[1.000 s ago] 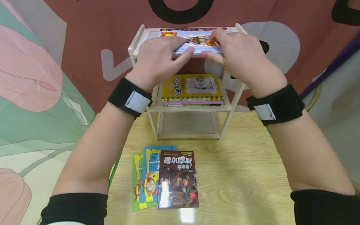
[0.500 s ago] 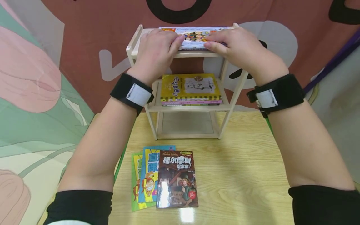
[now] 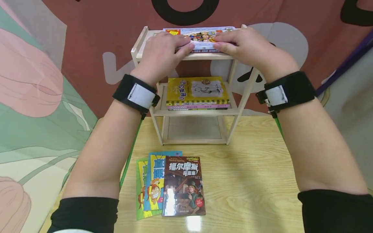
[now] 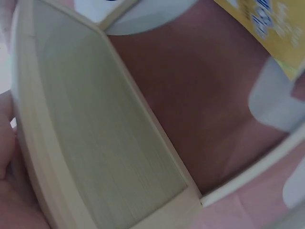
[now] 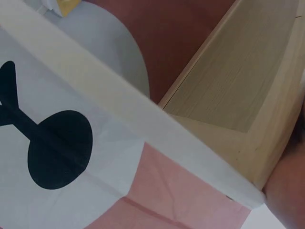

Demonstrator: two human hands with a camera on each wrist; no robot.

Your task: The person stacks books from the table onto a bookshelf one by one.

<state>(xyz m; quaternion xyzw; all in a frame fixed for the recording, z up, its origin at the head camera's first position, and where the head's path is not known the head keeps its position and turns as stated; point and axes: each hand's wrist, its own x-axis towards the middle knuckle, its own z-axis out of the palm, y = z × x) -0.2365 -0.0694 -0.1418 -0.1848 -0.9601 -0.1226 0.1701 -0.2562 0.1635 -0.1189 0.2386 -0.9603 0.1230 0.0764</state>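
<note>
On the top board of a small white wooden shelf lies a light-blue picture book with cartoon figures, on top of at least one other book. My left hand holds its left front part, the thumb near the front edge and a finger on the cover. Opposite it, my right hand grips the right part in a similar way. Both hands hide portions of the cover. In the left wrist view part of the left hand shows beside the board's underside; the right hand shows likewise in the right wrist view.
The middle board carries a stack topped by a yellow book. On the wooden floor a brown book overlaps a blue-and-yellow book and a green-edged one. A printed cloth hangs behind the shelf.
The light-blue book has settled back and squarer on the books beneath it, whose spine now shows at the front. Both hands have shifted slightly with it; the right wrist has turned a little.
</note>
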